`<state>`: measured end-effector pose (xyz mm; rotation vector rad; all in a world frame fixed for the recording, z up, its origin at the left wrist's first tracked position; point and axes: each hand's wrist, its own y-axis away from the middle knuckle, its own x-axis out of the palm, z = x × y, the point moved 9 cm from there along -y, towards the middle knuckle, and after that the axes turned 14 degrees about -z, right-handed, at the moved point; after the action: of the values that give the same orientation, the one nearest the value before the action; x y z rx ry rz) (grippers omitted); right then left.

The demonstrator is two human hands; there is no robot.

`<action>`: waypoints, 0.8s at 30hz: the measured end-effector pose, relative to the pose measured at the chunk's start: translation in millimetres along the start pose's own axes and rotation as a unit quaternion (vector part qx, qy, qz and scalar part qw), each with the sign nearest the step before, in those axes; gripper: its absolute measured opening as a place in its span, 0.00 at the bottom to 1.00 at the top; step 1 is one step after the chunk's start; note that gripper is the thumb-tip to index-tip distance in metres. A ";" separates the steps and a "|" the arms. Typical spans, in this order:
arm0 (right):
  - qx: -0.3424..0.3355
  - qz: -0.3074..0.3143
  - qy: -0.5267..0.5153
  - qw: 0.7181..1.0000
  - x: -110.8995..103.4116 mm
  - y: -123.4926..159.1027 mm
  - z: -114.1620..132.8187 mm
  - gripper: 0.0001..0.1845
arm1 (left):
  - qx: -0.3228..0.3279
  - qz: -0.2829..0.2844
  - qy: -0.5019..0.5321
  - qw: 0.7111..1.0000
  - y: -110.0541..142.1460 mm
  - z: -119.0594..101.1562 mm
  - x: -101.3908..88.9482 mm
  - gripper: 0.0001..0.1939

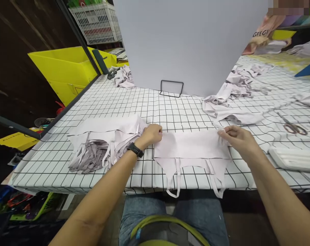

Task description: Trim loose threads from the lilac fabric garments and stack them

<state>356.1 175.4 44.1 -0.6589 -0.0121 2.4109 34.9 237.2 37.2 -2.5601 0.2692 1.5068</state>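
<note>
A pale pink strappy camisole top (190, 145) lies spread on the checked cloth, its two thin straps hanging over the table's front edge. My left hand (152, 134) is closed at the top's upper left corner, pinching the fabric. At the upper right corner, my right hand (235, 137) pinches the edge between thumb and fingers. Left of the top sits a thick stack of folded matching camisoles (106, 143), their straps bunched toward the front. My left wrist is right beside that stack.
A tall pale board (190, 44) stands behind, with a black wire stand (171, 89) at its base. Loose pink garments (231, 95) lie to the right, near scissors (293, 127) and a white plastic tray (295, 159). Yellow bins (65, 68) flank the left; a co-worker's hand (258, 41) handles fabric.
</note>
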 end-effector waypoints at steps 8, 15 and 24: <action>-0.003 -0.105 -0.118 0.987 -72.6 10.5 65.2 0.17 | 0.017 -0.110 0.257 0.960 7.2 -20.6 -79.1 0.02; -0.069 -0.158 -0.146 0.974 -102.3 -0.3 153.1 0.06 | 0.035 -0.262 0.378 0.887 -16.6 -41.3 -169.8 0.06; -0.142 -0.178 -0.181 0.957 -110.8 -15.3 205.9 0.05 | 0.097 -0.378 0.289 0.874 -26.0 -60.9 -243.4 0.06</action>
<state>344.9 154.2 277.2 -0.2929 -0.5890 2.1576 -23.4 266.7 280.8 -2.4218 -0.4542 0.4061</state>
